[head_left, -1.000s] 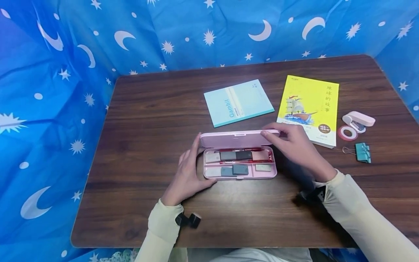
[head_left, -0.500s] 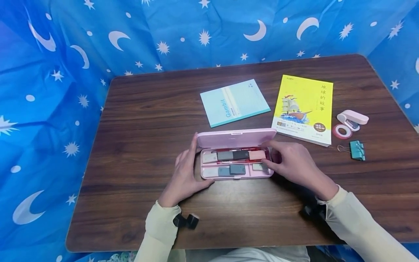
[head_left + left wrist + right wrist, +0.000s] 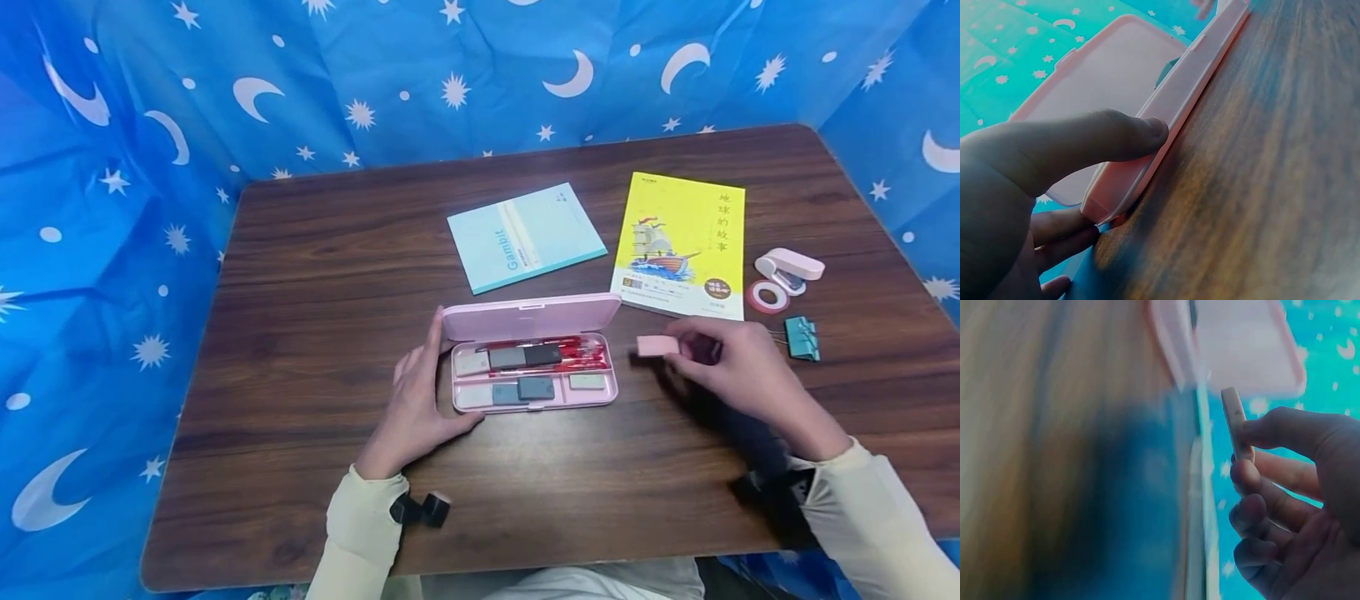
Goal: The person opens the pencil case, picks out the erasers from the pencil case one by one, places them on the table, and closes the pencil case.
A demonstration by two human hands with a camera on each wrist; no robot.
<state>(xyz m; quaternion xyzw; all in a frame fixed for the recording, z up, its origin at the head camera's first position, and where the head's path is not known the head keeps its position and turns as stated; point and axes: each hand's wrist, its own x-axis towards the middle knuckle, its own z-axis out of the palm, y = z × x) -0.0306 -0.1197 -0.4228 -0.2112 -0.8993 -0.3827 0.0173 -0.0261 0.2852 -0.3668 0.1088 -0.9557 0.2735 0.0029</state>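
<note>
An open pink pencil case [image 3: 534,407] lies on the table in the head view, its lid [image 3: 532,317] raised at the back. My left hand [image 3: 411,408] grips its left end; in the left wrist view the thumb [image 3: 1141,134] presses the front wall and other fingers reach behind. To the right of the case, my right hand [image 3: 738,367] pinches a small pink eraser [image 3: 655,346] between thumb and fingers, above the table. Inside the case are red pens [image 3: 585,354], a dark block [image 3: 542,355], several grey and white blocks and a pale green one [image 3: 587,382].
Behind the case lie a light blue notebook [image 3: 525,237] and a yellow book [image 3: 686,225]. Farther right are a pink stapler [image 3: 795,265], a red-rimmed tape roll [image 3: 767,297] and a teal binder clip [image 3: 802,337]. A blue star-patterned cloth [image 3: 405,75] hangs around the table [image 3: 315,333].
My right hand has left the lid, reached into the case, taken the pink eraser out and carried it right. My left hand has stayed on the case. The head view has shifted slightly.
</note>
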